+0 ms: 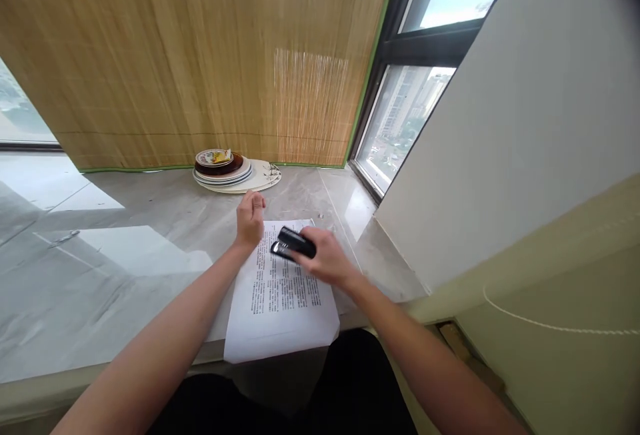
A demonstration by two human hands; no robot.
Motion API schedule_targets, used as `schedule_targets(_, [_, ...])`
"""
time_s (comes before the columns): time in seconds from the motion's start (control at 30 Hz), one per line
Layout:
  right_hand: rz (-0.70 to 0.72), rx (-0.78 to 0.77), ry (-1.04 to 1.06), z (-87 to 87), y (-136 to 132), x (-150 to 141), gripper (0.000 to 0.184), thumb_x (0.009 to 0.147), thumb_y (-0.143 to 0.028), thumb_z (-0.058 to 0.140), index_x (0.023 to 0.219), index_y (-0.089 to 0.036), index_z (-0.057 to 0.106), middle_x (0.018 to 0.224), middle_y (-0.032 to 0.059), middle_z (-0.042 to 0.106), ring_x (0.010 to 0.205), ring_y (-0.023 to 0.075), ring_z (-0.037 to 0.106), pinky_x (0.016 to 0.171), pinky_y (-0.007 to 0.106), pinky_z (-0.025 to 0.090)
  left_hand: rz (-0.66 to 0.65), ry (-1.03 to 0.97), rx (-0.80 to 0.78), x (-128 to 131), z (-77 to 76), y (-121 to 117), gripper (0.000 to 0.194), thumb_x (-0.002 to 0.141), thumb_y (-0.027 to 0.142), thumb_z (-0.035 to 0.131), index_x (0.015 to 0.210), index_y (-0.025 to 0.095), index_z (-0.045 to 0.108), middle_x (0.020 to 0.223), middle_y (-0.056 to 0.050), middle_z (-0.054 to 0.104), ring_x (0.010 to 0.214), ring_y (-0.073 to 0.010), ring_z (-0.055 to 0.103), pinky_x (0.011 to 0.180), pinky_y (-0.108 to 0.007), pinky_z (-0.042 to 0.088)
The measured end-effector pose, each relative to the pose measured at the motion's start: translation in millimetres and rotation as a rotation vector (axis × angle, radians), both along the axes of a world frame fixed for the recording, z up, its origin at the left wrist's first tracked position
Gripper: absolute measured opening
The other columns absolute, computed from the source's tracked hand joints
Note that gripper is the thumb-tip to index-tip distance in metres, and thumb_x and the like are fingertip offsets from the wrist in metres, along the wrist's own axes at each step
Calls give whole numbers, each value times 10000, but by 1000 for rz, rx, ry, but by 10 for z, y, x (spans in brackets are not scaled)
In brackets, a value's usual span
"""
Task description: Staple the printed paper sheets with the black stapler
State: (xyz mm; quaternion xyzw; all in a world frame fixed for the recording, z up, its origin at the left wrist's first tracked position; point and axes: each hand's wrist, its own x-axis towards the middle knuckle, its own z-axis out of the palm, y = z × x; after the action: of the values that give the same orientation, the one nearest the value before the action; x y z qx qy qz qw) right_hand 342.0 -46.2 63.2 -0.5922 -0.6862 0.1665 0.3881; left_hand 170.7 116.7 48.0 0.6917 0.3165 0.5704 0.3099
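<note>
- Nearest, bare forearms (175, 335) reached over the windowsill (100, 301).
- The right hand (327, 258) had its grip wrapped round a black stapler (295, 243), above the printed paper (280, 331).
- The stapler's long axis ran crosswise, slightly slanted, its parted mouth pointing left.
- The left hand (250, 218) curled into a loose fist at the paper's far left corner.

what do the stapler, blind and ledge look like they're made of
Stapler: probably glossy black plastic, perhaps part metal, given its bright highlights. Blind: likely bamboo or reed, matte, with fine vertical strips. Ledge: seemingly polished stone or tile, veined and reflective.
</note>
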Motion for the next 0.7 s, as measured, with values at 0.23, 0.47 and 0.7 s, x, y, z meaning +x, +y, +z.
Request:
schedule_targets(0.23, [-94,-103,-106,-220,-447,-34,278,841,-417,709,808,-283,467,860,21,675,777,275,651,665,420,508,-431,-567,-531,-74,96,116,680,1022,595,559,556,215,241,605,36,207,552,-130,284,556,-268,345])
schedule_targets(0.47, [-147,-42,126,-85,-350,641,446,1031,-612,480,850,-250,667,796,48,679,749,242,637,696,391,521,-659,-662,-720,-147,123,143,665,1014,377,569,551,210,123,539,48,132,461,-95,208,452,-264,242])
schedule_targets(0.7, [-150,-116,-341,-463,547,687,524,1008,-403,507,1466,-168,604,1639,196,497,1553,346,431,1284,557,326,-581,-796,-808,-324,139,183,657,1027,394,542,598,220,77,502,45,164,410,-93,228,435,-282,251])
